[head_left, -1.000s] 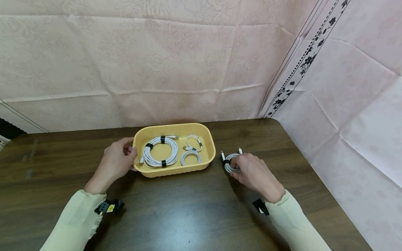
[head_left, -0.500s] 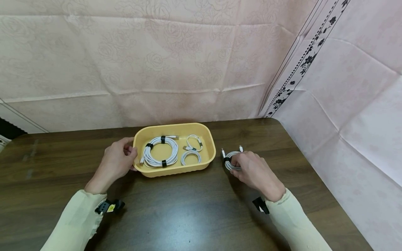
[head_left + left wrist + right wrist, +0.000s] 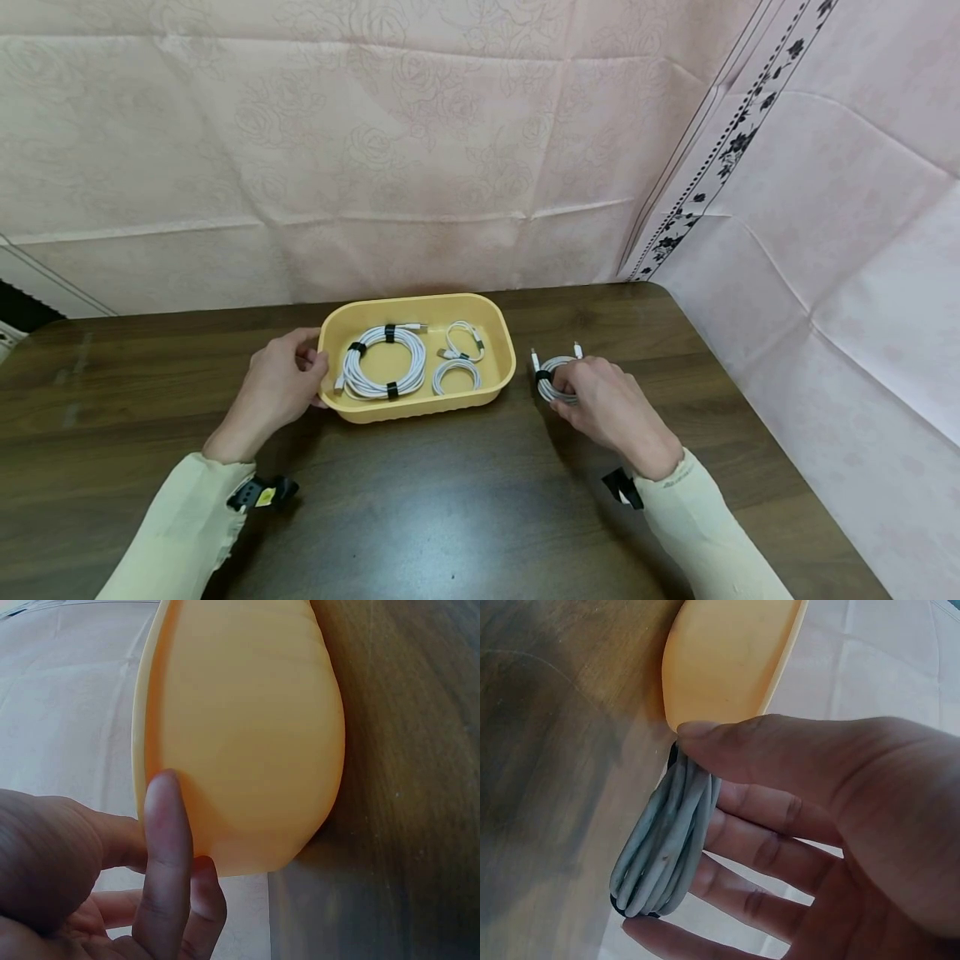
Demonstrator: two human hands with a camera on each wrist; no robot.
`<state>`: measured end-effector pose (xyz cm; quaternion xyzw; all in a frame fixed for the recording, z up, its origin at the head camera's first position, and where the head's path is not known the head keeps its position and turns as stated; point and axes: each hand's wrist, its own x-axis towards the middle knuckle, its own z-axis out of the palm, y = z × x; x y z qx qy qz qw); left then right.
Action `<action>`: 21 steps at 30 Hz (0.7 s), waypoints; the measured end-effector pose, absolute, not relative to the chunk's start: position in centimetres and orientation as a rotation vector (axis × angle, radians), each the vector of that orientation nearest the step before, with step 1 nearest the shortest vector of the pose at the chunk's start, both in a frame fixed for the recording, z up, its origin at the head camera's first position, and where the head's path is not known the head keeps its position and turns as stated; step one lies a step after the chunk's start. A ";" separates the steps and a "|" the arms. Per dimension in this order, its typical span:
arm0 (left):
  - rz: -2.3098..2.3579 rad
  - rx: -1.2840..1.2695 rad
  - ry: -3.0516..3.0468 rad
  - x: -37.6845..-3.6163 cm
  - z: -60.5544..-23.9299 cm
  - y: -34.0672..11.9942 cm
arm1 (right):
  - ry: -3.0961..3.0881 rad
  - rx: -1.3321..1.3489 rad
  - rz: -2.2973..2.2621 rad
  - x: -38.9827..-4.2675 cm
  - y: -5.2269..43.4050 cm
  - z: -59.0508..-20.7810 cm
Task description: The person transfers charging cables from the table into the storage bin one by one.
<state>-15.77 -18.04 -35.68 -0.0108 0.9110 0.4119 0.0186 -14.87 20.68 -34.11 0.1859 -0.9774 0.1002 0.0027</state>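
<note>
My left hand (image 3: 281, 375) holds the left end of a yellow plastic tray (image 3: 420, 408), with its fingers at the rim and outer wall in the left wrist view. Inside the tray lie a large white coiled cable (image 3: 352, 364) with black straps, a small looped white cable (image 3: 477, 342) and a small coiled cable (image 3: 456, 363). To the right of the tray, my right hand (image 3: 607, 408) grips a grey-white coiled cable (image 3: 664, 847) between thumb and fingers. Its two plug ends point away from me, and a black strap binds the coil. The fingers partly hide the coil in the head view.
The tray rests on a dark wood table (image 3: 420, 517). A pale floral cloth (image 3: 375, 167) hangs along the back edge, and another cloth panel (image 3: 862, 275) hangs along the right side. Black straps sit at both wrists.
My right hand and the coiled cable have shifted slightly, away from me in the head view. The left hand and the tray look unmoved.
</note>
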 end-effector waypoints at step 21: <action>1.270 -0.029 2.835 -15.7 -35.6 -18.0 | -3.021 0.590 0.294 -15.1 20.5 -33.5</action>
